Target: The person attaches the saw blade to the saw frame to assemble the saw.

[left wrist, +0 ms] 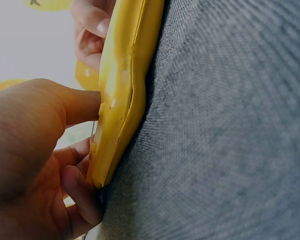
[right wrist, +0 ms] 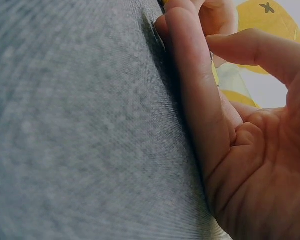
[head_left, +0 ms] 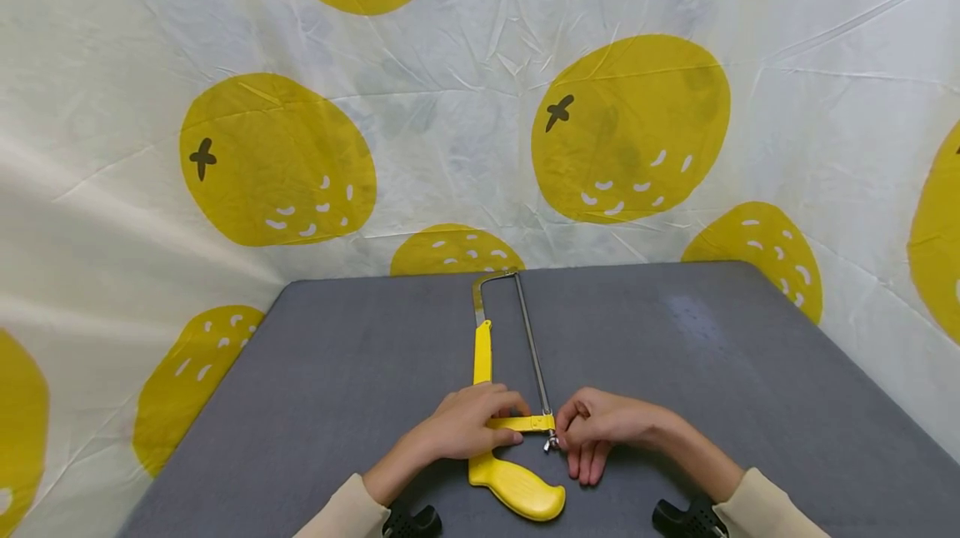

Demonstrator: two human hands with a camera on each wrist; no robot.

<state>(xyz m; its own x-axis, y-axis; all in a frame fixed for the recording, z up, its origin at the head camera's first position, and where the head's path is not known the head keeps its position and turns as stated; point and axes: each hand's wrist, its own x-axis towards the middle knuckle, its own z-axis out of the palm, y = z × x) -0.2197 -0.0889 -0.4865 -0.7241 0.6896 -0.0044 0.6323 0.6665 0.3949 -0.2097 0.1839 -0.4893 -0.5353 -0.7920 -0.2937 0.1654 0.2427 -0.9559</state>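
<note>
A hacksaw (head_left: pixel 517 492) with a yellow handle and a yellow-and-metal frame lies on the grey tabletop, its thin blade (head_left: pixel 531 338) on the right side. My left hand (head_left: pixel 472 421) holds the frame above the handle, thumb and fingers about the short yellow crosspiece (head_left: pixel 528 424). At the blade's near end sits a small metal wing nut (head_left: pixel 552 442). My right hand (head_left: pixel 600 425) has its thumb and index finger bent together at the nut's right side, the other fingers reaching down to the table. The left wrist view shows the yellow handle (left wrist: pixel 122 80) close up; the right wrist view hides the nut.
The grey tabletop (head_left: pixel 360 355) runs to a back edge near the saw's far end. Behind and beside it hangs a white cloth (head_left: pixel 450 155) printed with yellow fruit. Dark wrist devices (head_left: pixel 412 521) sit by both sleeves.
</note>
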